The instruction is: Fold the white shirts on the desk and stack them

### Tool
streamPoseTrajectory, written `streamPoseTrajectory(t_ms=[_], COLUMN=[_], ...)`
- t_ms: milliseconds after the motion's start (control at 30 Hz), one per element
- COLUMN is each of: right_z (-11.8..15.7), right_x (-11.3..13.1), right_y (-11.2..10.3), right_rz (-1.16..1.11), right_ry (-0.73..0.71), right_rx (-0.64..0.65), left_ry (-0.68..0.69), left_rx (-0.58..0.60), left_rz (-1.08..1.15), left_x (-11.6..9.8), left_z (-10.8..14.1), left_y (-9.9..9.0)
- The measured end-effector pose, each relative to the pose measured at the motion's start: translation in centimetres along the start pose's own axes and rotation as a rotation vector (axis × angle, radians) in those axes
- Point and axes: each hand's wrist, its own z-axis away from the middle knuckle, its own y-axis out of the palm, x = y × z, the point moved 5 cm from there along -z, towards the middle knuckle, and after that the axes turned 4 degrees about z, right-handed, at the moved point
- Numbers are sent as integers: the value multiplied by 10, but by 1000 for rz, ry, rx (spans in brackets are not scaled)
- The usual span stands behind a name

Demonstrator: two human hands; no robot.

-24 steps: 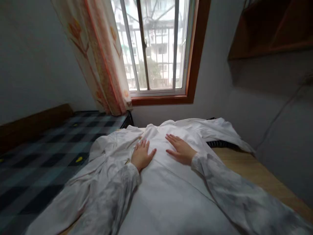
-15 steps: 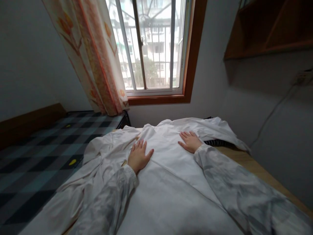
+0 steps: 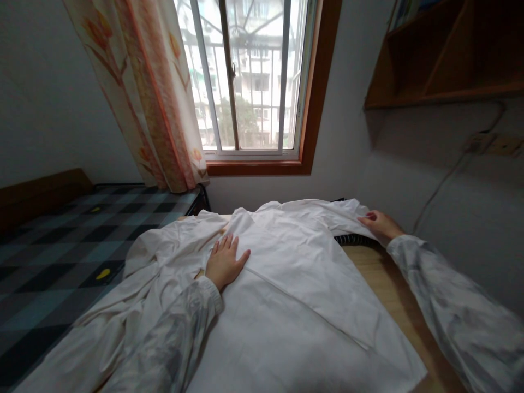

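Note:
A white garment [image 3: 286,305], which looks like a long shirt or coat, lies spread over a wooden table. Its left part is bunched into folds, while the middle is fairly smooth. My left hand [image 3: 224,262] rests flat on the cloth near the folds, fingers spread. At the far right, my right hand [image 3: 380,225] pinches the outer end of a sleeve [image 3: 347,215] between thumb and fingers. Both of my forearms are in grey and white patterned sleeves. The cloth nearest me runs out of view at the bottom.
Bare wood of the table [image 3: 380,278] shows along the right, with a black ribbed object [image 3: 356,239] partly under the sleeve. On the left is a bed with a checked cover [image 3: 61,262]. A curtain [image 3: 151,109], a window [image 3: 254,82], a shelf [image 3: 442,65] and a cable [image 3: 440,188] surround it.
My right hand has left the middle of the cloth, moved right and taken hold of the sleeve's end. My left hand stays flat on the garment. The view has shifted slightly right.

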Motion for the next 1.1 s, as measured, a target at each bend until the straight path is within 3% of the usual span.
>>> streamPoseTrajectory(t_ms=[133,300,433,567,700,833,967,1033,1100], right_z=[8,12,19,50,105,180,249,264,262], right_x=[-9,18,60,133,215,272,289,287,278], right_y=[-2,-34,-70,-87,-70,-23,26,36,35], right_rz=[8,173,288,479,606,542,379,348,348], right_ry=[-109,-225,-224,-321,-586,-839,-1008,-1046,-1037], right_rx=[117,-18,-175,-177,-94,62,386,449,429], left_ry=[-3,0,3,-4,-3,3,11,10,5], left_rx=[-5,-6,-18,-11,0,-7,-26,-25,-24], left_rz=[2,10,16,-6,-29,-2,36,42,45], left_x=[-1,-2,-2,-2,-3,-2,-2,-3,-4], left_z=[0,0,0,0,-1,-2,-1,-1,0], left_y=[-1,-1,-1,0,-1,-1,-1,-1,-2])
